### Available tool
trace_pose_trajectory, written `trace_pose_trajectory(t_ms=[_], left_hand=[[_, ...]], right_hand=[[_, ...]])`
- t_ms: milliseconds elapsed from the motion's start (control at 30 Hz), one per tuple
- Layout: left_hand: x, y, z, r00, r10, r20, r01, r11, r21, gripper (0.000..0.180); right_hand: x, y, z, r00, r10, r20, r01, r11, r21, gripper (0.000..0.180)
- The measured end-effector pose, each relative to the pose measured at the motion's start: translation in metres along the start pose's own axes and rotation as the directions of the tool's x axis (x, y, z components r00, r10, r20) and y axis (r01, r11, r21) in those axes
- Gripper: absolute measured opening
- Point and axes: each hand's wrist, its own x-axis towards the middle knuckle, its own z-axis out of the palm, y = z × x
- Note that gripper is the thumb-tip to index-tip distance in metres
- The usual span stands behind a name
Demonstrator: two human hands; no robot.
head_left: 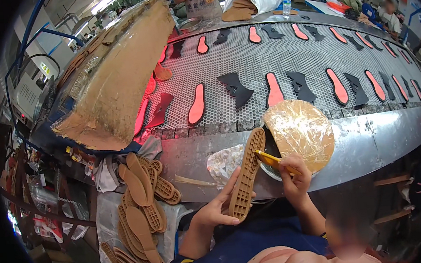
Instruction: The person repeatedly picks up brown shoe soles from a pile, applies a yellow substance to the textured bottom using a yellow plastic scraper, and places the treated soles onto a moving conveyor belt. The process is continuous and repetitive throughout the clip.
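Head view, sole in hand: a tan shoe sole [248, 178], long and rounded at both ends, is held above the near edge of the metal counter [360, 144], in front of the person's body.
Sole's face: a grid of raised ribs with small square pockets covers the side turned to the camera, inside a plain rim.
Sole's tilt: it stands steeply, its upper end leaning right.
Left hand: the left hand [218, 212] grips the sole near its lower end, thumb in front.
Right hand: the right hand [296, 178] clasps a yellow tool [270, 160], its tip at the sole's right edge; contact is unclear.
Round container: its tan cover [304, 134], wrapped in clear film, sits just beyond the right hand.
Sole pile: similar tan soles [140, 228] lie heaped at left on plastic sheeting [107, 211], some smooth side up.
Conveyor: pink insoles [197, 104] and black pieces [237, 90] lie spaced on the mesh belt [177, 92].
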Motion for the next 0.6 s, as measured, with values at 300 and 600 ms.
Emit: trace_pose_trajectory(t_ms=[300,600], left_hand=[[0.003,-0.0055,-0.0045,0.996,0.083,0.042,-0.081,0.995,-0.052,0.126],[0.0092,-0.0097,-0.0079,0.985,0.169,0.012,-0.167,0.98,-0.11,0.124]], right_hand=[[0.0024,-0.0057,-0.0009,0.998,-0.031,-0.053,0.03,0.999,-0.03,0.022],[0.0,-0.0031,-0.0023,0.997,-0.049,-0.051,0.047,0.999,-0.026,0.022]])
